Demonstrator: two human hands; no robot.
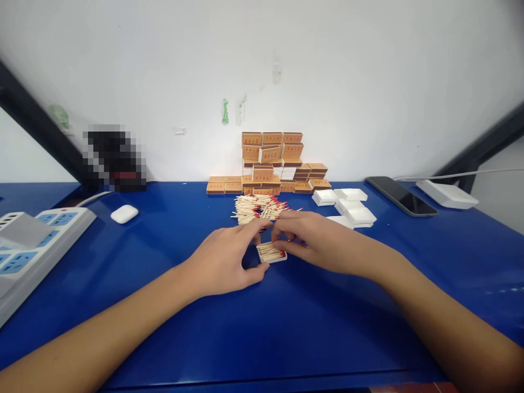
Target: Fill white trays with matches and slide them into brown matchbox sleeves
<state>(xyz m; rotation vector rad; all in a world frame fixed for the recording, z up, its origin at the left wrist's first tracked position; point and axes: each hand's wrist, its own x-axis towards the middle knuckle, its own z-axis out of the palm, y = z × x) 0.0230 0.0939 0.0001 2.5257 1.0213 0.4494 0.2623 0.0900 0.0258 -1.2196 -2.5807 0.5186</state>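
Observation:
A small white matchbox tray [273, 261] lies on the blue table, filled with a layer of matches [270, 252] whose red heads point right. My left hand [227, 259] grips the tray at its left end, thumb on the near side and fingers on the far side. Over the tray's right part, my right hand [313, 237] is closed in a pinch, its fingertips at the matches; a bit of red shows between the fingers. Just behind both hands is a loose heap of matches [256, 206], partly covered by them.
Orange-brown matchboxes [272, 139] are stacked against the wall. White empty trays [356, 213] sit right of the heap. Further right lie a phone [401, 195] and a white box [447, 194] with a cable. Leftward are a white earbud case [124, 213] and a power strip [67, 232].

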